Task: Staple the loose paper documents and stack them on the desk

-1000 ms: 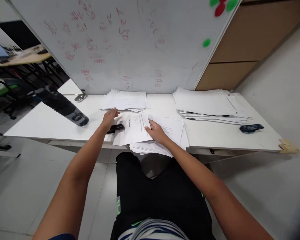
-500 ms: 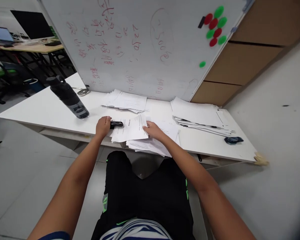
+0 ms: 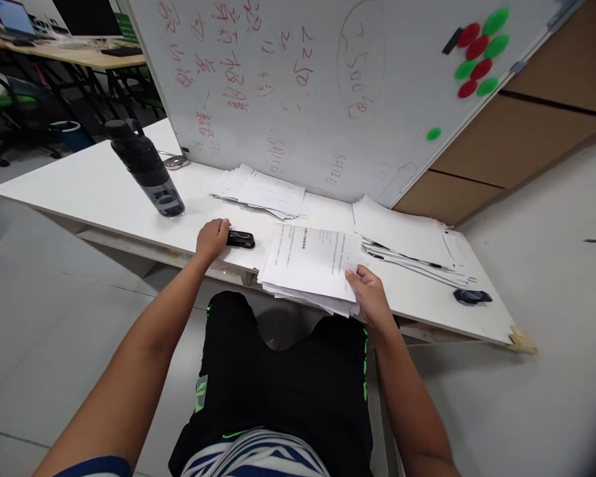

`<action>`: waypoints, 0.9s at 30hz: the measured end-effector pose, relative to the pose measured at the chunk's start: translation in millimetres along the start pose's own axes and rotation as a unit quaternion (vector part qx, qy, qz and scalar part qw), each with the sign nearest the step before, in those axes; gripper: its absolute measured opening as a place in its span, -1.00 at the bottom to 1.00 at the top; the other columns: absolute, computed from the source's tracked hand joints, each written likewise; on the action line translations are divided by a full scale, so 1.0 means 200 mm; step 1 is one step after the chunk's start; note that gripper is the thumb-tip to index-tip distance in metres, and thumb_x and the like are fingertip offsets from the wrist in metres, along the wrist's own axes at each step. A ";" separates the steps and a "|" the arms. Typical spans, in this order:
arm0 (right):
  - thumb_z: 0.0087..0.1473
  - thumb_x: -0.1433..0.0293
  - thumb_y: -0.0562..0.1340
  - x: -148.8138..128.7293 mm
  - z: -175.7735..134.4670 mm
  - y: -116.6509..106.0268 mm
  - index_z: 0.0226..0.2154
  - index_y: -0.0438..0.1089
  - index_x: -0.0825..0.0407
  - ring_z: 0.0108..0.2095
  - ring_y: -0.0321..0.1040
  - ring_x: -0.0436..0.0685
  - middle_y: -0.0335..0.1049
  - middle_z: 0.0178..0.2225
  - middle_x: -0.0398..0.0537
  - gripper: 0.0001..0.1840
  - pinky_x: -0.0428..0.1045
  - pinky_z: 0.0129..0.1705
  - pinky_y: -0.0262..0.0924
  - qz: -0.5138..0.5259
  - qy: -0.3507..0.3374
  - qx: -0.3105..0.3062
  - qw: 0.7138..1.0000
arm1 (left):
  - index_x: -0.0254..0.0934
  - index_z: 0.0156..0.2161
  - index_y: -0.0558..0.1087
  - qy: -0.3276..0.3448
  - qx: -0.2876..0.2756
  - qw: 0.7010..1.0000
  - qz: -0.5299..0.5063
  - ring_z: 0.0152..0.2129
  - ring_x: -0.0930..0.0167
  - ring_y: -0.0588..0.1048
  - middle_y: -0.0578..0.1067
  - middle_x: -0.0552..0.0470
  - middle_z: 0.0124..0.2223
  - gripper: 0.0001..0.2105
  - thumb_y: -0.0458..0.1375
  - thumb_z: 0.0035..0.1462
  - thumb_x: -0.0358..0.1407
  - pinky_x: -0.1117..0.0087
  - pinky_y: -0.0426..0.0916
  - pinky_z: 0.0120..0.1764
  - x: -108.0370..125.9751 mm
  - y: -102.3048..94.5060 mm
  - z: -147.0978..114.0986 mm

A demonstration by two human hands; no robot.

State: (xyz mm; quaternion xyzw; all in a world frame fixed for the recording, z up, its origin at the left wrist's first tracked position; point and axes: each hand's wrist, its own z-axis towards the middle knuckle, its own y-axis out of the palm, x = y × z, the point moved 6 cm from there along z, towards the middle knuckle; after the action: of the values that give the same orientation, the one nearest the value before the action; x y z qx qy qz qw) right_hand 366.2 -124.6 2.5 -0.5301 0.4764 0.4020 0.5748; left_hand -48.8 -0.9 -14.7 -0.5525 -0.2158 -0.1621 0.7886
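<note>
My left hand point(image 3: 213, 240) is closed round the rear of a black stapler point(image 3: 241, 239), which rests near the front edge of the white desk. Its nose points right, toward the papers. Between thumb and fingers, my right hand point(image 3: 370, 291) pinches the right edge of a printed sheet of paper point(image 3: 312, 262). That sheet lies over a loose pile of papers point(image 3: 322, 306), whose edges stick out past the desk's front. Whether more than one sheet is in the pinch, I cannot tell.
Behind are a paper stack point(image 3: 268, 192) and a larger stack point(image 3: 407, 232) to the right. A black bottle point(image 3: 149, 169) stands at the left, near a computer mouse point(image 3: 176, 161). A dark object point(image 3: 471, 297) lies at the right end. A whiteboard point(image 3: 298, 132) rises behind the desk.
My right hand has moved right with the sheet, away from the stapler and over the pile. My left hand stays on the stapler. The camera view has shifted slightly.
</note>
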 end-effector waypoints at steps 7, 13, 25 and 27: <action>0.02 0.08 0.30 0.02 0.00 -0.06 -0.12 0.47 0.03 -0.23 0.49 0.19 0.56 -0.20 0.01 -0.55 0.09 -0.13 0.37 0.093 0.018 0.028 0.995 | -0.21 -0.18 0.50 -0.004 0.001 1.000 0.003 -0.12 0.19 0.46 0.56 -0.14 -0.11 -0.51 -0.26 0.34 -0.07 0.22 0.27 -0.13 0.00 0.00 -0.01; 0.09 0.03 0.18 0.01 0.01 -0.10 0.15 0.35 0.07 -0.35 0.47 0.20 0.57 -0.31 0.00 -0.33 0.09 -0.23 0.35 -0.080 0.033 0.051 0.995 | -0.21 -0.19 0.50 -0.002 0.003 1.000 -0.005 -0.12 0.19 0.47 0.56 -0.13 -0.12 -0.52 -0.24 0.34 -0.08 0.22 0.28 -0.13 0.00 0.00 0.00; 0.30 0.16 -0.07 0.24 0.14 -0.53 0.32 0.09 0.10 -0.16 0.46 0.34 0.52 -0.19 0.23 -0.36 0.13 -0.15 0.22 -0.500 0.109 0.149 0.846 | -0.23 -0.18 0.51 -0.024 0.000 0.999 0.022 -0.08 0.20 0.46 0.57 -0.14 -0.09 -0.48 -0.29 0.34 -0.08 0.23 0.29 -0.06 0.01 -0.01 -0.01; 0.31 0.16 -0.09 0.26 0.15 -0.52 0.33 0.06 0.09 -0.16 0.47 0.34 0.51 -0.16 0.27 -0.36 0.12 -0.16 0.22 -0.514 0.115 0.142 0.838 | -0.24 -0.21 0.51 -0.048 0.016 0.997 0.058 -0.07 0.15 0.45 0.56 -0.19 -0.11 -0.48 -0.28 0.33 -0.09 0.17 0.28 -0.04 0.01 -0.02 -0.01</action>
State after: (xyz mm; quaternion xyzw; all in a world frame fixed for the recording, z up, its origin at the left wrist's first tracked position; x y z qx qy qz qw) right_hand 481.9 -108.9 -25.9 -0.6536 0.2503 -0.0874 0.7088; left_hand -49.5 -3.7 -10.6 -0.5585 -0.2238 -0.0856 0.7941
